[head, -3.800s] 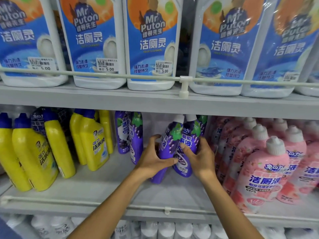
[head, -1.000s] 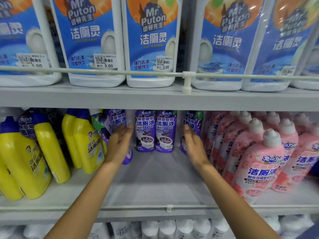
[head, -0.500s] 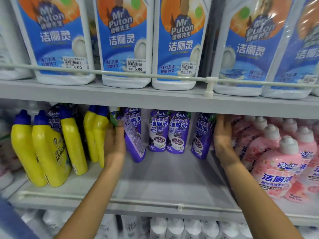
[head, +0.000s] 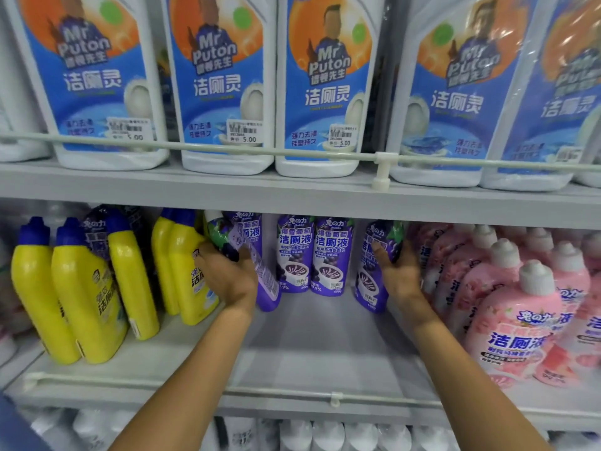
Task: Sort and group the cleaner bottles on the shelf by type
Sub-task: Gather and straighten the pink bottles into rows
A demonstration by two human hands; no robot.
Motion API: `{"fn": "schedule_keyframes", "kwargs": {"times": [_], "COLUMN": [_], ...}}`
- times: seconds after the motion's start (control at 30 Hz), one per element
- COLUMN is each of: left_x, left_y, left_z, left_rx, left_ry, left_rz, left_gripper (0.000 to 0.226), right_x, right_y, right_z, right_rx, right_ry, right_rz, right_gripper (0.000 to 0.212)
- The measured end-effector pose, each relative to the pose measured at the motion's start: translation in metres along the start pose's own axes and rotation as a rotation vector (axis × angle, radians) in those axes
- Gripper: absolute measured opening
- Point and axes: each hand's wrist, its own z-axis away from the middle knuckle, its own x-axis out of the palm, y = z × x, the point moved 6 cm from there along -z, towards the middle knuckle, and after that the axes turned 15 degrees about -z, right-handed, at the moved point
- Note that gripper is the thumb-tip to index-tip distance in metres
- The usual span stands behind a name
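**Both hands on purple cleaner bottles at the middle shelf**

On the middle shelf point(head: 309, 353), yellow bottles point(head: 81, 288) with blue caps fill the left end, and a dark-labelled bottle point(head: 94, 236) stands among them at the back. Just right of them, the left hand point(head: 227, 281) grips a leaning purple bottle point(head: 257, 255), fingers curled round its upper part. The bottle's top tips toward the yellow group and its base rests on the shelf, much as it did half a second ago. Two upright purple bottles point(head: 312, 255) stand side by side at the back centre with their labels facing out, unmoved since that earlier frame.

The change is on the right. The right hand point(head: 398, 275), which half a second ago was reaching in at the edge of the pink bottles point(head: 520, 320), now holds the outer purple bottle point(head: 369, 281). Its thumb lies across the front and its fingers wrap behind. That bottle tilts slightly, its base on the shelf, close beside the pink row.

On the shelf above, white jugs point(head: 221, 86) with blue labels and price stickers stand behind a rail point(head: 195, 151). On the shelf below, a row of white bottles point(head: 325, 434) shows only its tops.
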Motion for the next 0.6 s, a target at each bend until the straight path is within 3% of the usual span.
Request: {"fn": "schedule_keyframes", "kwargs": {"times": [0.13, 0.4, 0.6], "left_x": [-0.004, -0.004, 0.004], "left_y": [0.002, 0.012, 0.020], "left_z": [0.008, 0.027, 0.033], "left_rx": [0.131, 0.335, 0.333], "left_ry": [-0.084, -0.474, -0.496], "left_rz": [0.093, 0.095, 0.047], "left_gripper": [0.045, 0.041, 0.041], "right_x": [-0.005, -0.007, 0.001], "right_y": [-0.009, -0.007, -0.010], "right_z": [0.020, 0.053, 0.059], "right_rx": [-0.106, 0.006, -0.022], "right_ry": [-0.070, -0.236, -0.219], "right_rz": [0.021, -0.134, -0.164], "right_gripper": [0.047, 0.062, 0.064]}}
